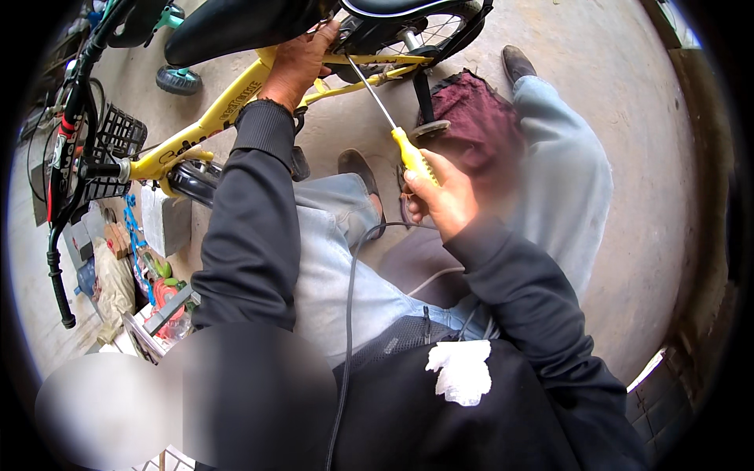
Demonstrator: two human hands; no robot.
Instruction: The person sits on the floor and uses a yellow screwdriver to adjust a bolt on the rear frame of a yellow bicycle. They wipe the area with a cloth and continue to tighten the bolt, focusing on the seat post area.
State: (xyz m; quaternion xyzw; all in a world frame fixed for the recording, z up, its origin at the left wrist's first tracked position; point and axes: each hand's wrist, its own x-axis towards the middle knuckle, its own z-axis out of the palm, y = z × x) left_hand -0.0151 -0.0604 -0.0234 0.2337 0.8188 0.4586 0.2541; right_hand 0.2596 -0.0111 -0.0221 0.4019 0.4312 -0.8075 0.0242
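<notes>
A small yellow bicycle (228,102) stands in front of me, its black saddle (236,31) at the top. My right hand (448,195) grips a screwdriver (414,155) by its yellow handle. The long metal shaft slants up and left, and its tip reaches the yellow frame tube near the rear wheel (440,30). Just behind the saddle, my left hand (302,64) is closed against the bicycle, its fingertips pinched at a dark part beside the frame. What the fingers hold there is too small to make out.
At left are the handlebar (63,173) and a black basket (118,135). A grey block (166,220) stands near the front wheel, with assorted tools and clutter below. A maroon cloth (475,118) lies between my legs. A dark cable (350,314) runs down my front.
</notes>
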